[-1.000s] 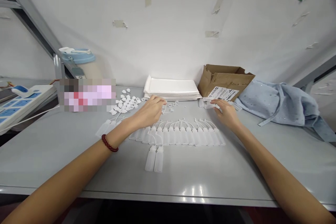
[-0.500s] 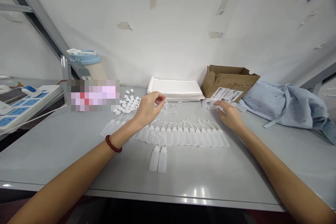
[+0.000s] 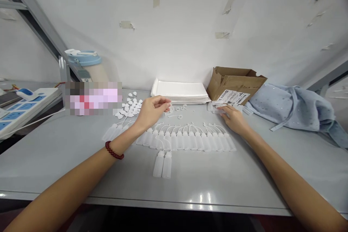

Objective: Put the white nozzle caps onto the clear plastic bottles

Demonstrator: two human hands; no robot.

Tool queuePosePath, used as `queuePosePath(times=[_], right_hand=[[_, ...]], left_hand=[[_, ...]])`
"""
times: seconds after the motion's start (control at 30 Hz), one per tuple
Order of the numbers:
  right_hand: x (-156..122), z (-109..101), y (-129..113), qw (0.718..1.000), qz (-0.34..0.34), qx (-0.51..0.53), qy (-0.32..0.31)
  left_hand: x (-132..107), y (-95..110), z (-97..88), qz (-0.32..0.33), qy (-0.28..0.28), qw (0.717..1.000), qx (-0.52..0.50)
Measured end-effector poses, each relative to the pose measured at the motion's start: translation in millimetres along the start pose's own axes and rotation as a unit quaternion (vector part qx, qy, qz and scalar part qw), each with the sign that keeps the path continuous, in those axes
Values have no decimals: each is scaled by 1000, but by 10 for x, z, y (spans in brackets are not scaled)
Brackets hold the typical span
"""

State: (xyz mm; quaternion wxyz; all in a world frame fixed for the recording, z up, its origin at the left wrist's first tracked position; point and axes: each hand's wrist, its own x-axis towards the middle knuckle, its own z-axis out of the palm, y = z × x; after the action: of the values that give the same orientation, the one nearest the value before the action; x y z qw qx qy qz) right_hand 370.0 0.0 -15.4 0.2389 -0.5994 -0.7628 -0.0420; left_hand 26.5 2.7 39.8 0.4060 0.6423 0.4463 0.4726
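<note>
Translucent plastic for the loose bottles [image 3: 215,110], at the right rear of the surface [image 3: 122,181], just in front of the cardboard box [image 3: 236,92]. Right hand [image 3: 233,117] clearly nearer to them, left hand [image 3: 152,112] well apart. Long axis of the bottle under the right fingertips roughly crosswise, left to right, unlike the row of bottles [image 3: 190,141] with necks pointing away toward the wall [image 3: 190,50]. Right arm reached forward and inward, palm down, fingers bent over that bottle and seemingly touching it; cannot tell how firmly grasped. Left arm reached across the left end of the row, thumb and fingertips drawn together just beside the small white loops [image 3: 179,117]; cannot tell about anything pinched between. Nearer the body, two bottles [image 3: 162,165] side by side, necks also away. Left of the left hand, white caps [image 3: 130,107] in a pile.
</note>
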Motion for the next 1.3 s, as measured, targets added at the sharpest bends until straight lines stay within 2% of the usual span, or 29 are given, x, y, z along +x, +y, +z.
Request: queuePosePath(times=[0.2,0.3,0.47,0.6,0.73,0.87,0.97,1.07,1.3], right_hand=[[16,-32,-66,999,27,23,21],[6,-90,-179,997,47,36,52],[-57,-252,-528,994,36,64,80],[-142,-373,-877,984,-32,128,123],[-255,-445,-1217,969,-94,199,117],[-364,-458,-1463,957,-128,245,87],[-418,-433,-1529,947,-153,274,65],[-440,-405,-1516,949,-169,256,66],[-436,-375,-1516,966,-200,159,29]], left_hand=[[-17,25,21,-53,-55,996,-52],[-45,61,39,-69,-55,994,-70],[-78,85,53,-81,-30,991,-98],[-119,147,57,-100,-41,986,-129],[-213,236,125,-134,-97,967,-193],[-354,304,243,-153,-196,932,-262],[-451,360,297,-155,-245,910,-296],[-507,417,306,-154,-260,902,-309],[-526,427,322,-132,-255,915,-282]])
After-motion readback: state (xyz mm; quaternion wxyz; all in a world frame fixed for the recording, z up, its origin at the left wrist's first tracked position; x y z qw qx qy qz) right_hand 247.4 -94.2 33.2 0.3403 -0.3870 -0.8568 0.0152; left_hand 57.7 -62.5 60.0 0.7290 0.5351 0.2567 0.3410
